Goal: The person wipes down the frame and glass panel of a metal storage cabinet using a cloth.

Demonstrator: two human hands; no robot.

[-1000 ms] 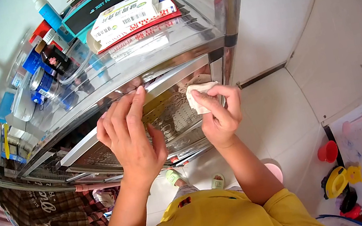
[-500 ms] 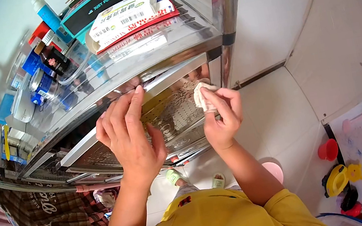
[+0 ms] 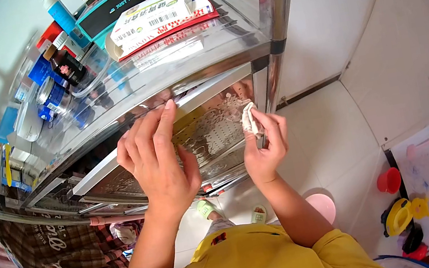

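A shiny patterned flap door (image 3: 214,134) with a silver rim leans out from the front of the cabinet (image 3: 171,84). Over its upper rim curl the fingers of my left hand (image 3: 158,158), with the thumb on the front side, so that hand is closed on the door. Pinched between the thumb and fingers of my right hand (image 3: 265,142) is a crumpled white cloth (image 3: 249,120), against the right part of the door. Whitish wet-looking smears or foam mark the panel to the left of the cloth.
On the cabinet top stand a black-and-teal box (image 3: 131,2), a white medicine box (image 3: 151,19), a brown bottle (image 3: 66,66) and jars. Plaid clothing (image 3: 56,242) hangs at left. A pink basin (image 3: 321,208) is on the floor; a red bucket (image 3: 388,181) is at right.
The cloth in my right hand has shifted slightly down and to the right on the panel. My left hand keeps its place on the rim. The whole view has shifted a little.
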